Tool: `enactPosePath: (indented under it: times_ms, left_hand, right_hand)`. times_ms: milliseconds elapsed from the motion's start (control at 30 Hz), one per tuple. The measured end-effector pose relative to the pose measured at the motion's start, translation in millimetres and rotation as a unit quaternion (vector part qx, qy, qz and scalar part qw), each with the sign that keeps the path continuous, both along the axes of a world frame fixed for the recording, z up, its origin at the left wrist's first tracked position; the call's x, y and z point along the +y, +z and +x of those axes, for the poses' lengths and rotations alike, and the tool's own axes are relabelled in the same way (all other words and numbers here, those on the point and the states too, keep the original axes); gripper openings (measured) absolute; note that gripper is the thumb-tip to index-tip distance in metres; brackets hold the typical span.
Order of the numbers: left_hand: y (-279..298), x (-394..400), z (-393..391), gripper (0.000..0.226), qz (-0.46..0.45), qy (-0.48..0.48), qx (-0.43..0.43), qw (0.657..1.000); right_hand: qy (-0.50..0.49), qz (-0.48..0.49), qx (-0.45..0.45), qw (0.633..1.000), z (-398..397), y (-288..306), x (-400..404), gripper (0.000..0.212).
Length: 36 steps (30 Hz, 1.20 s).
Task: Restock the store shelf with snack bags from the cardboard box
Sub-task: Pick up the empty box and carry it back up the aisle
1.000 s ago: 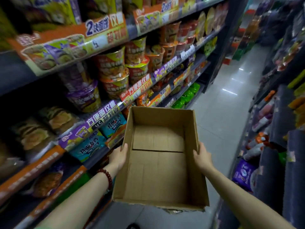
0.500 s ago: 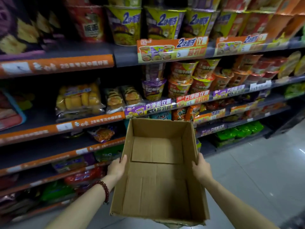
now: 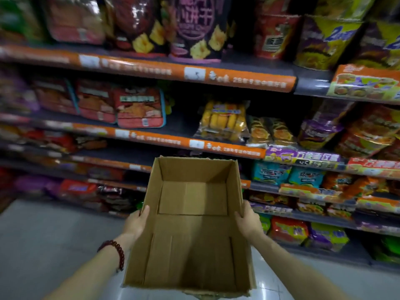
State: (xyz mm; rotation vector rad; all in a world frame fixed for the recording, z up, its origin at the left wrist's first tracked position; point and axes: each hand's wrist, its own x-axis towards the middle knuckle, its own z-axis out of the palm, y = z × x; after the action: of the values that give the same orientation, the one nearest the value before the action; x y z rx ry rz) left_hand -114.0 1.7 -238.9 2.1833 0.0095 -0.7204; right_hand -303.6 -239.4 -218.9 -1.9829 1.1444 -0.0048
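I hold an open brown cardboard box (image 3: 192,245) in front of me, above the floor. Nothing lies inside it; only its bare bottom shows. My left hand (image 3: 136,224) grips the box's left wall, and a dark red bead bracelet sits on that wrist. My right hand (image 3: 247,223) grips the right wall. Beyond the box stands the store shelf (image 3: 216,146) with orange price strips. On it are red snack bags (image 3: 139,108), a clear bag of yellow snacks (image 3: 223,122) and dark biscuit bags (image 3: 194,27) on the tier above.
Instant noodle cups (image 3: 324,40) and noodle packs (image 3: 368,131) fill the shelves on the right. Teal packs (image 3: 270,173) sit right of the box's far edge. A gap of bare shelf (image 3: 179,118) shows between the red bags and the yellow snacks. Grey tiled floor (image 3: 54,245) spreads at lower left.
My view has swung left along the shelving, from the aisle to facing the shelves. The noodle cups slid to the right edge and snack bags came into view. Both hands kept hold of the box.
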Motion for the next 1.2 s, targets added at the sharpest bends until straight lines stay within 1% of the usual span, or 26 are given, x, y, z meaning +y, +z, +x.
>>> enactPosePath:
  times_ms: [133,200,367,467,567,667,800,833,933,1067,1200]
  left_hand:
    - [3,53,17,0.053,-0.009,0.096,0.003,0.995]
    - [6,77,21,0.054,-0.014,0.139,0.002,0.99]
    - [16,124,20,0.057,-0.016,0.246,-0.005,0.969]
    - [23,142,14,0.059,-0.016,0.323,-0.008,0.946]
    - [29,158,8,0.059,-0.023,0.393,-0.02,0.919]
    - [35,175,3,0.057,-0.03,0.457,-0.026,0.889]
    - [42,200,2,0.053,-0.014,0.526,-0.039,0.849]
    - [45,207,3,0.052,-0.014,0.541,-0.04,0.84]
    - [43,236,17,0.05,-0.02,0.571,-0.04,0.82]
    - [33,289,49,0.053,-0.004,0.59,-0.043,0.806]
    - [34,336,94,0.055,-0.009,0.587,-0.046,0.808]
  right_hand:
    - [0.086,-0.015,0.01,0.996,56,-2,28,0.045]
    - [0.127,-0.008,0.01,0.992,83,-1,40,0.046]
    - [0.248,-0.009,-0.005,0.969,149,3,64,0.041]
    - [0.315,-0.005,-0.019,0.949,187,13,79,0.041]
    - [0.386,-0.019,-0.039,0.921,228,19,96,0.038]
    - [0.446,-0.036,-0.052,0.893,267,25,119,0.04]
    - [0.511,-0.049,-0.062,0.856,314,28,162,0.031]
    - [0.524,-0.051,-0.06,0.848,325,27,175,0.033]
    - [0.552,-0.046,-0.054,0.831,357,25,216,0.05]
    - [0.571,-0.053,-0.046,0.818,403,24,270,0.048]
    - [0.574,-0.064,-0.056,0.815,453,30,321,0.05]
